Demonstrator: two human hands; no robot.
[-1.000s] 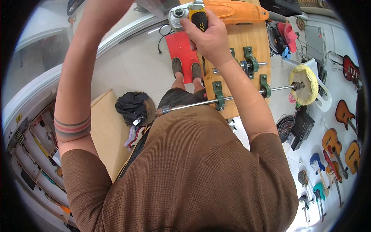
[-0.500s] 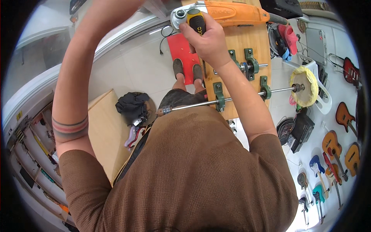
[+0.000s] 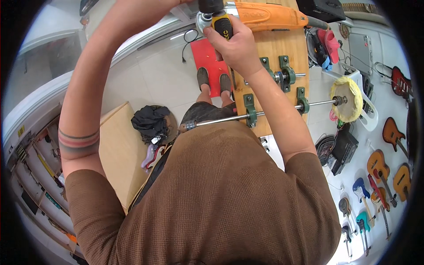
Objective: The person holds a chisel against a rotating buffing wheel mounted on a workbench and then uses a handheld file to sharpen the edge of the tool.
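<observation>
My right hand [image 3: 236, 44] is wrapped around the yellow-and-black handle [image 3: 223, 27] of a hand tool above the wooden bench [image 3: 274, 48]. Its working tip is hidden, so I cannot tell its kind. At the upper edge, my left hand [image 3: 154, 6] is partly cut off and grips a mallet, whose dark head [image 3: 211, 5] is right over the end of that handle. Contact between the two is unclear. An orange power tool [image 3: 269, 17] with a silver metal head lies across the bench's far end, just beyond my right hand.
Green bearing blocks [image 3: 250, 110] carry a long steel shaft [image 3: 274, 112] close to my body. A yellow-edged buffing wheel [image 3: 349, 99] sits on its right end. A red mat [image 3: 207, 57] lies under my feet. Guitars [image 3: 379, 164] hang at the right; a beige board [image 3: 121, 150] stands left.
The mallet's dark head has come down into view over the yellow-and-black handle, and my left forearm has lowered with it. My right hand keeps its grip, shifted slightly.
</observation>
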